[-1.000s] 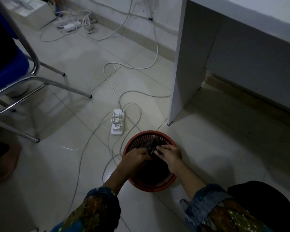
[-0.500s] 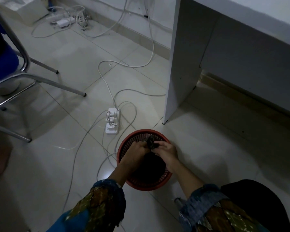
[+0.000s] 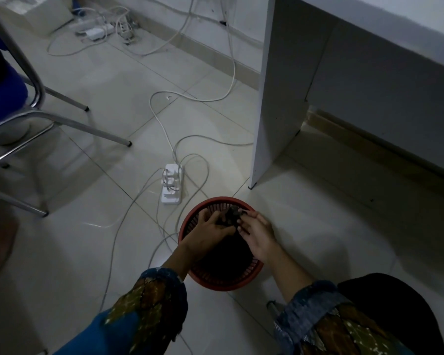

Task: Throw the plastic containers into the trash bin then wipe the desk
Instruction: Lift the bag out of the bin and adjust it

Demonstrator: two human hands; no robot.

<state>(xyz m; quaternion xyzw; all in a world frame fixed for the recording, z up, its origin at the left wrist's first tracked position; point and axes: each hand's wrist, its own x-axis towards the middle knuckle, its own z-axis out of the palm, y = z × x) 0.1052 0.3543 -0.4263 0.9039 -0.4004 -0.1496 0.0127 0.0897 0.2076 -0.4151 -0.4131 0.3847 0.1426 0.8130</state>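
Observation:
A round red mesh trash bin stands on the tiled floor below the white desk's left leg. Both hands reach over its mouth. My left hand and my right hand pinch a small dark crumpled thing between them near the bin's far rim. It looks like the gathered black bin liner; what it is cannot be told for sure. The bin's inside is dark and its contents are hidden. No plastic container shows.
A white power strip with plugs lies just left of the bin, with white cables looping over the floor. A chrome-legged chair with a blue seat stands at the left. More adapters and cables lie by the far wall.
The hands have drawn closer together over the bin and bunched the dark thing tighter toward the far rim. The view has shifted slightly.

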